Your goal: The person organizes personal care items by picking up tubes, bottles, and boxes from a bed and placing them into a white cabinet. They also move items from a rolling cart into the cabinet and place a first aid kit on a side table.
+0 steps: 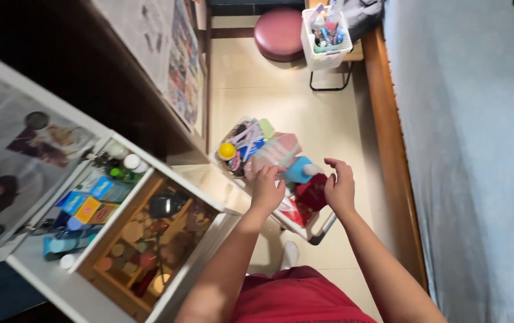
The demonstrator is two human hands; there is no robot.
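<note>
My left hand (pixel 267 188) reaches down over a small white stool or tray (pixel 305 228) piled with items, its fingers curled on a pink striped pouch (pixel 275 152). My right hand (pixel 341 186) hovers just right of it with fingers spread, above a dark red cloth item (pixel 312 191) and next to a light blue bottle (pixel 299 169). A yellow round cap (pixel 227 151) and other small packets lie at the pile's far left. Whether the left hand grips the pouch or only touches it is unclear.
An open white drawer (pixel 77 281) at the left holds small boxes, bottles and a wooden organiser (pixel 149 239) of cosmetics. A round maroon stool (pixel 278 33) and a white basket (pixel 326 36) stand ahead. A bed with a grey sheet (pixel 466 149) runs along the right.
</note>
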